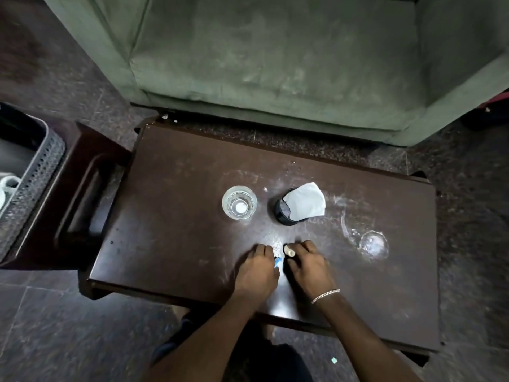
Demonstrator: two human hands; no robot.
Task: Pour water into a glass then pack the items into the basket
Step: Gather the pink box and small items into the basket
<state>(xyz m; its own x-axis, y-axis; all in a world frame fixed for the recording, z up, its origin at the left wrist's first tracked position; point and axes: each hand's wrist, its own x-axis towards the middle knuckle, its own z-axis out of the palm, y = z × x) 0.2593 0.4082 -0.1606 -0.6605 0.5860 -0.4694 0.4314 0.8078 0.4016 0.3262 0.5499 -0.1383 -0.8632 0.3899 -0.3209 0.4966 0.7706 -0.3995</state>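
Head view, listed from left to right. A grey perforated basket point(33, 172) stands at the far left on a dark side stand point(82, 188), off the table and beside its left edge; a white item lies inside the basket, cut off by the frame edge. The dark wooden table point(179, 188) fills the centre, with a green sofa point(275, 64) behind its far edge.

On the table, a clear glass point(239, 202) stands upright left of centre, holding water. Just to its right, apart from it, a black cylindrical holder point(285, 213) stands with a white cloth point(305, 201) tucked into it and spilling over its right side. Near the right edge, a water ring and a puddle point(374, 244) mark the surface.

Both hands rest close together near the front edge, at the middle of the table. The left hand point(259, 268) is curled, fingers pressed together, and a small blue item point(277, 262) shows at its thumb side; whether it is gripped firmly cannot be told. The right hand point(309, 267) is likewise curled, its fingertips pinching a small pale cap-like object point(289, 250). The object they share is largely hidden between the two hands. A silver bracelet point(325, 295) sits on the right wrist. Both hands are well apart from the basket.
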